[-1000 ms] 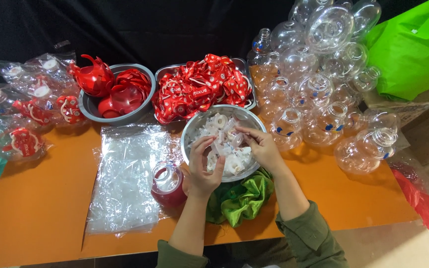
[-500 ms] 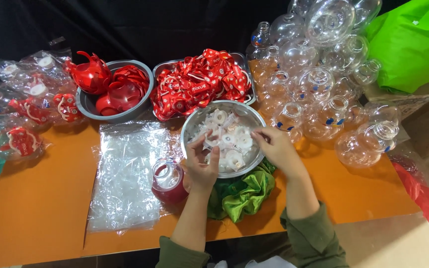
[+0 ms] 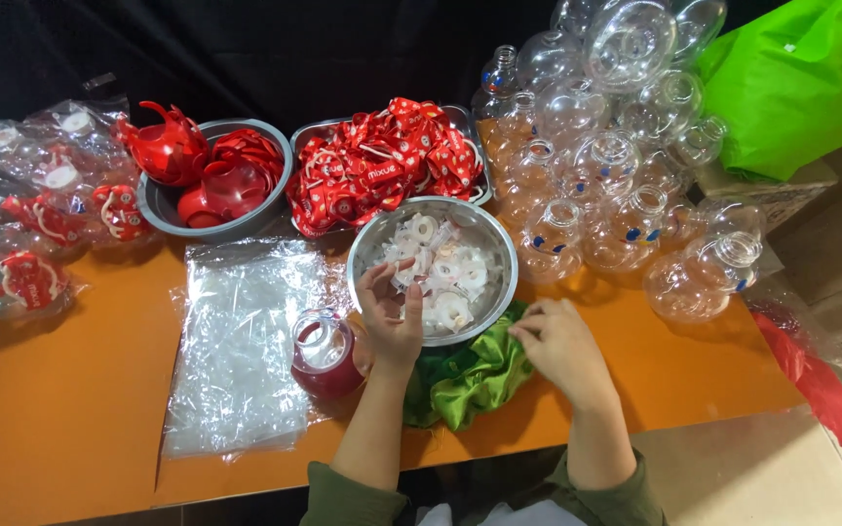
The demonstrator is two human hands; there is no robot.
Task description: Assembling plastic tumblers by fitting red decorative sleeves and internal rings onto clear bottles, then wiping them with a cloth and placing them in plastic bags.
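A steel bowl [image 3: 505, 255] of small white plastic rings [image 3: 445, 278] sits mid-table. My left hand [image 3: 392, 317] hovers over the bowl's near left rim, thumb and fingers pinched on one white ring. Just left of that hand stands a round clear bottle with a red base [image 3: 326, 353]. My right hand [image 3: 559, 346] is outside the bowl, by its near right rim. Its fingers are curled over the edge of a crumpled green cloth [image 3: 465, 382]. Whether it holds anything is hidden.
On the orange table [image 3: 70, 419] a stack of clear plastic bags [image 3: 236, 351] lies left. Behind are a grey bowl [image 3: 160, 209] of red caps and a tray of red ribbons [image 3: 382, 166]. Clear round bottles [image 3: 616, 156] pile right, bagged bottles [image 3: 31, 224] left, a green bag [image 3: 796, 88] far right.
My right hand has come out of the bowl toward me and now rests at the green cloth. My left hand stays at the bowl's left rim, fingers raised.
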